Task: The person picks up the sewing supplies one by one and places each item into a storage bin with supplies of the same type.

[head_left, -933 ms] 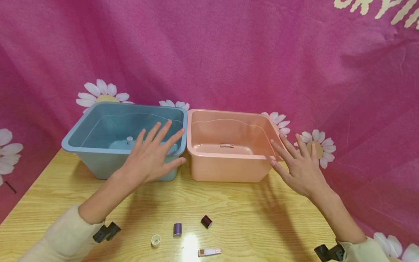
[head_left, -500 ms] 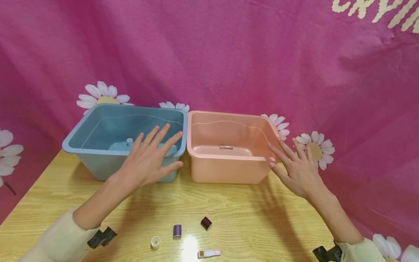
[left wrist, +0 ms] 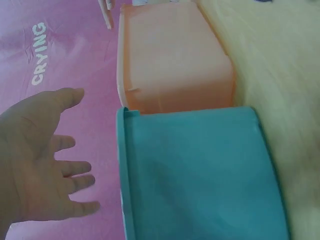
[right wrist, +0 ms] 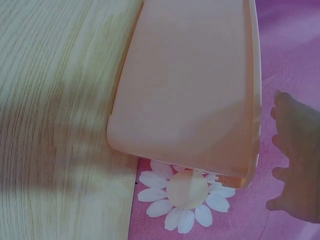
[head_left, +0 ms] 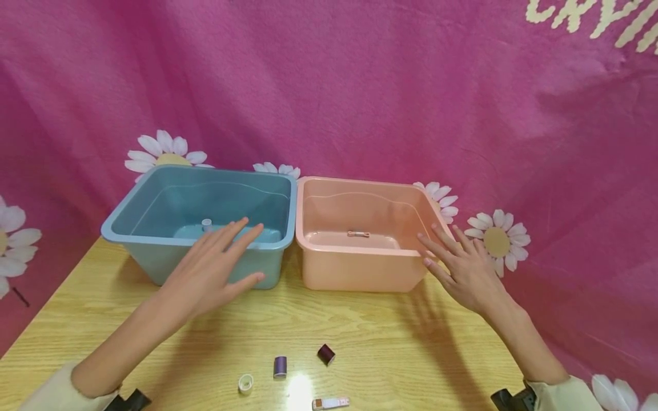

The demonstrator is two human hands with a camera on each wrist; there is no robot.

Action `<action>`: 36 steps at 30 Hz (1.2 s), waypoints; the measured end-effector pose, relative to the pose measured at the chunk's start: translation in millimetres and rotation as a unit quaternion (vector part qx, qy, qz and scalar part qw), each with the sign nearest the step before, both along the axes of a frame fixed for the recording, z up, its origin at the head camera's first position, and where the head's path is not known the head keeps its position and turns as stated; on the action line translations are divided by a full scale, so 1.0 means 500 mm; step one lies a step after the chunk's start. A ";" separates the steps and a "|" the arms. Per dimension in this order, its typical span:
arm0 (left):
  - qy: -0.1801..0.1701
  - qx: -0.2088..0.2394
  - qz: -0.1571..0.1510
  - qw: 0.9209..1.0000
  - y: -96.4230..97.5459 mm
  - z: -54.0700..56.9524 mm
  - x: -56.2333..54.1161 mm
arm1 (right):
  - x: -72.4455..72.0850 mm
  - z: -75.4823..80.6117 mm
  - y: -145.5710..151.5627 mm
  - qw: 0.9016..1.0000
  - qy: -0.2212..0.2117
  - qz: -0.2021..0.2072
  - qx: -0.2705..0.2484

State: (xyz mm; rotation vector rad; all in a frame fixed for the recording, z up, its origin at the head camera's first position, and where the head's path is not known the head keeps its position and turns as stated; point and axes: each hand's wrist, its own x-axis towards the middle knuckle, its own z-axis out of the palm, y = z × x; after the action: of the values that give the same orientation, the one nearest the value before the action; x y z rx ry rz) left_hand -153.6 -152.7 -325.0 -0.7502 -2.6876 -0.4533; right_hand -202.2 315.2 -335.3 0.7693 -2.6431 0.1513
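My left hand (head_left: 205, 277) hovers at the front of the blue bin (head_left: 257, 268), fingers spread, holding nothing. Inside that bin stands a small white spool (head_left: 207, 224). Near the right front corner of the pink bin (head_left: 360, 271) is my right hand (head_left: 470, 279), fingers apart and also holding nothing. A small banded bundle (head_left: 358, 233) lies on the pink bin's floor. Closer to me on the table are a purple thread spool (head_left: 280, 366), a dark brown thread spool (head_left: 326, 354), a white spool (head_left: 245, 383) seen from its end, and a slim white-labelled piece (head_left: 330, 403) with a brown end.
The two bins stand side by side on the wood-grain table (head_left: 390, 342). Behind them hangs a magenta cloth (head_left: 329, 85) printed with white daisies and pale lettering. A black device (head_left: 514, 399) sits at my right cuff.
My left hand has drawn back toward me and to the left, off the blue bin's opening. The right hand has barely moved. Bins and small items stay put as the view shifts slightly.
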 end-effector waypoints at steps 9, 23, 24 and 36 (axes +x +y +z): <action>0.003 0.071 0.026 0.997 -0.041 -0.049 0.058 | -0.010 -0.015 -0.003 1.000 -0.017 0.009 -0.004; -0.066 0.139 0.040 0.987 -0.062 -0.111 0.097 | -0.024 -0.027 -0.016 1.000 -0.026 0.007 0.005; -0.070 0.142 0.038 0.987 -0.061 -0.114 0.098 | -0.025 -0.029 -0.017 1.000 -0.028 0.007 0.004; -0.201 0.206 0.013 0.958 -0.050 -0.163 0.114 | -0.032 -0.035 -0.024 0.998 -0.053 -0.014 0.000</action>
State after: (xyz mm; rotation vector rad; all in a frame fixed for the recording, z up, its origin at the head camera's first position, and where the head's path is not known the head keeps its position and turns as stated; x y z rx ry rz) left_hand -96.6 -177.8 -406.7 -0.5425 -2.8003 -1.2296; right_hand -218.3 303.1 -353.0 0.7427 -2.7529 0.1895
